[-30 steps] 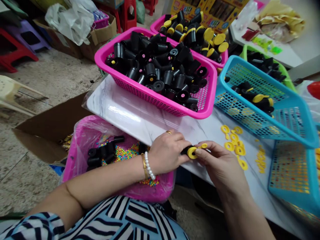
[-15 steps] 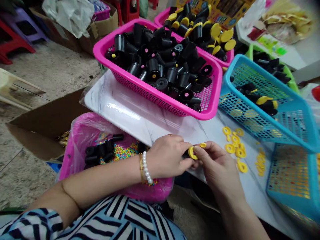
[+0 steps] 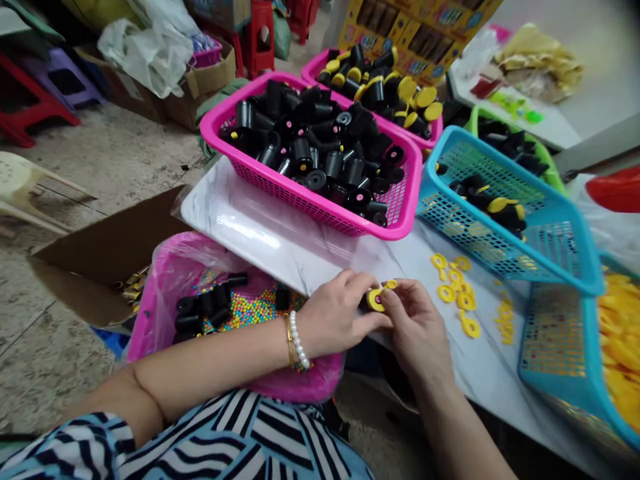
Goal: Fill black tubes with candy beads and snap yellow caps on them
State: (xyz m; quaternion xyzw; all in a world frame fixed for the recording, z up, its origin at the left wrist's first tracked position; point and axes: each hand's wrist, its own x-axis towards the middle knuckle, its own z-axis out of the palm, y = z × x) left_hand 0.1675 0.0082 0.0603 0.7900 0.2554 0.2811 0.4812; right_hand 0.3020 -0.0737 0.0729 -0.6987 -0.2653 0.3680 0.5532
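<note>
My left hand (image 3: pixel 336 315), with a pearl bracelet at the wrist, is closed around a small black part that is mostly hidden by the fingers. A yellow ring piece with a small round tab (image 3: pixel 373 303) sits at the end of that black part, with a pink spot in its middle. The fingers and thumb of my right hand (image 3: pixel 421 327) pinch this yellow piece from the right side. Both hands meet over the table's near edge. Several loose yellow ring pieces (image 3: pixel 447 294) lie on the tabletop to the right, beside a scatter of tiny yellow bits (image 3: pixel 505 321).
A pink basket (image 3: pixel 295 193) full of black cylinders stands on the marbled table (image 3: pixel 230 207). Below it is a pink tub (image 3: pixel 145 327) with coloured beads and black cylinders. Blue baskets (image 3: pixel 560 272) hold black and yellow parts at right. A cardboard box (image 3: pixel 100 247) is left.
The view has shifted slightly, bringing more yellow parts into sight at right. My hands still hold the black part and yellow piece together, and the yellow tab now lies closer to the ring's face.
</note>
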